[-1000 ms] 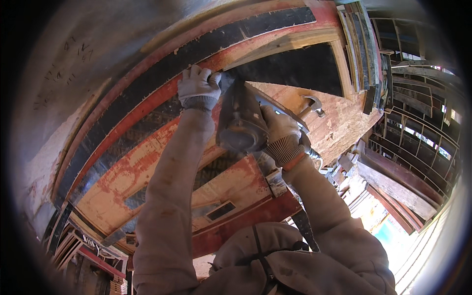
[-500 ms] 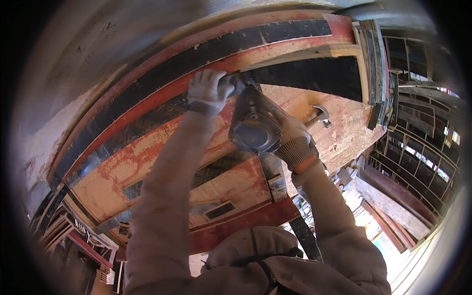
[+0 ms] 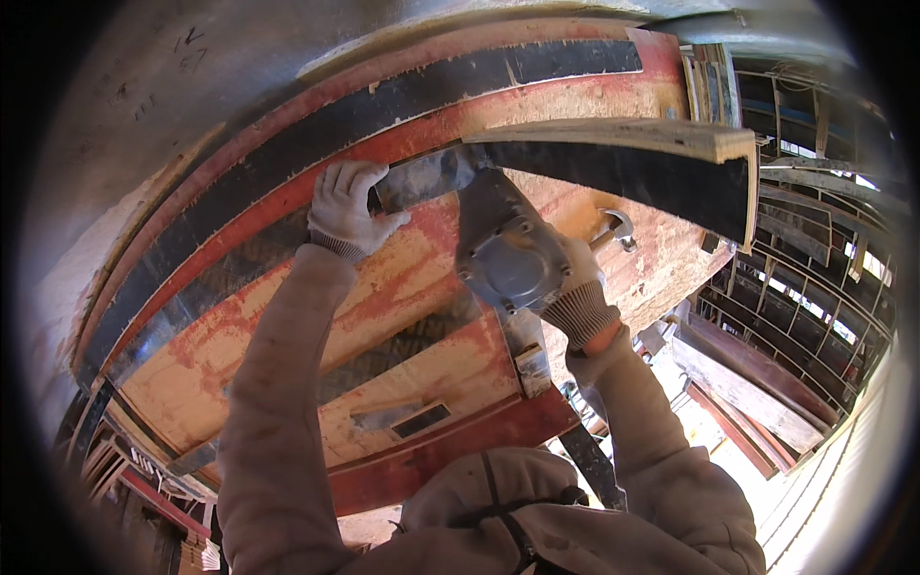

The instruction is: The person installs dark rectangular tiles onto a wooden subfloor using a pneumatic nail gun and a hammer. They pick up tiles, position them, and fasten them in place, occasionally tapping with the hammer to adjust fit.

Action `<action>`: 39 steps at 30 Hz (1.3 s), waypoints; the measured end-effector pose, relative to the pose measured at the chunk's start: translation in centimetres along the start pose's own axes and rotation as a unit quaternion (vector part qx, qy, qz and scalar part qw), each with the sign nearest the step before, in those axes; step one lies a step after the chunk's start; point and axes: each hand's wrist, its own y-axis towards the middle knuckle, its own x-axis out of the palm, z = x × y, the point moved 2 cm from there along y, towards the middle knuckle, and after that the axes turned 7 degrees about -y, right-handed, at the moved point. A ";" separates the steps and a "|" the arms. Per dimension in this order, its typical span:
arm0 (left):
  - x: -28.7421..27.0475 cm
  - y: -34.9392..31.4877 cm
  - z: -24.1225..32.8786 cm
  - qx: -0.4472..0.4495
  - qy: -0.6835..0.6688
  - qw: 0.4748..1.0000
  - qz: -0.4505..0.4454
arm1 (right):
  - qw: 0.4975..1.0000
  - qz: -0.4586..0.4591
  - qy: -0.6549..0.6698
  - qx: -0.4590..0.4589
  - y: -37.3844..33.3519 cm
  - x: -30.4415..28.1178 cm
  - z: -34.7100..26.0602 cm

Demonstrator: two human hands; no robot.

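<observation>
My left hand [image 3: 345, 206], in a pale glove, is at the left end of a grey, dusty strip [image 3: 431, 177]. Its fingers are bent and its thumb stands apart, with the strip's end beside the gap; whether they touch is hard to tell. My right hand [image 3: 580, 287], also gloved, is closed around the side of a dark nail gun [image 3: 508, 264] with a round bolted cap. The gun's narrow nose meets the strip where it joins a black-faced board [image 3: 632, 172]. A pale wooden batten [image 3: 613, 134] runs along that board's upper edge.
A claw hammer [image 3: 618, 230] lies on the red-stained wooden panel [image 3: 661, 240] right of the gun. Black strips [image 3: 422, 86] curve across the panel's far side. Stacked boards [image 3: 711, 86] stand at the far right, near a metal rack [image 3: 815, 211]. A red beam [image 3: 450, 441] crosses nearer me.
My left hand has slid left, showing more of the grey strip. The black-faced board's right end now reaches farther right and looks raised. The nail gun has shifted slightly, still in my right hand.
</observation>
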 end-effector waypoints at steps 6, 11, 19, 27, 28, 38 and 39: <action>-0.2 0.1 -0.1 0.008 -0.015 1.000 0.002 | 0.921 0.273 -0.178 -0.214 -0.5 1.9 -0.4; -0.4 0.2 0.2 -0.025 -0.010 0.999 -0.032 | 0.966 0.017 0.247 0.067 -2.5 4.4 -0.4; -0.2 0.2 0.1 0.016 -0.008 1.000 -0.011 | 0.780 -0.048 0.561 0.273 -5.3 1.6 3.6; -0.2 0.2 0.1 0.026 0.008 0.999 -0.020 | 0.760 -0.002 0.606 0.234 -2.9 -0.2 6.8; -0.2 0.2 0.1 0.027 0.012 0.999 -0.023 | 0.752 -0.015 0.626 0.207 -2.6 -0.2 6.7; -0.5 0.3 0.3 0.020 -0.009 0.999 -0.023 | 0.685 0.061 0.698 0.198 2.6 -3.0 11.0; -0.5 0.4 0.3 0.019 -0.012 1.000 -0.022 | 0.683 0.064 0.701 0.194 3.4 -3.5 11.6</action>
